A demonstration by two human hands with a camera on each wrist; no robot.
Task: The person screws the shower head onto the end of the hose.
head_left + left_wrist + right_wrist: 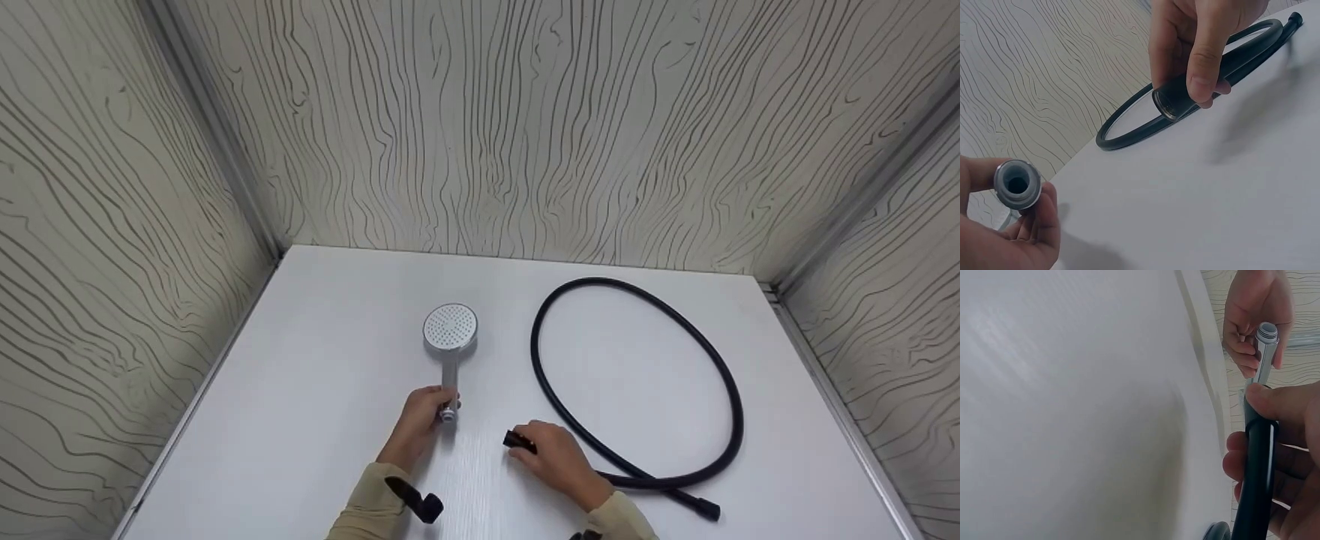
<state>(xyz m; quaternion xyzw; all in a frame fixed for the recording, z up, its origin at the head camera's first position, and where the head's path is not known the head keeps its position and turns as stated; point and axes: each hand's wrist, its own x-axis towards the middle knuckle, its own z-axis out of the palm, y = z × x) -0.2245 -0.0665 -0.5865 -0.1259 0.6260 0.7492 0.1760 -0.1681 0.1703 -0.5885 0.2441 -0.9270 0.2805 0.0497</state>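
A silver handheld shower head [450, 328] with a round, pale, dotted face points away from me. My left hand [421, 418] grips the lower part of its handle, and the threaded end [1018, 184] of the handle faces back toward me in the left wrist view. To its right, my right hand [553, 454] pinches the end fitting of a black shower hose [733, 390] between thumb and fingers. The fitting's open mouth [1166, 106] points toward the shower head's side. A gap separates the hose fitting from the handle's end.
The hose makes a large loop over the right half of the white table [322, 360]. Its other end [707, 510] lies near the front right. Wood-grain-patterned panels [487, 135] close off the back and both sides, with metal strips along the corners.
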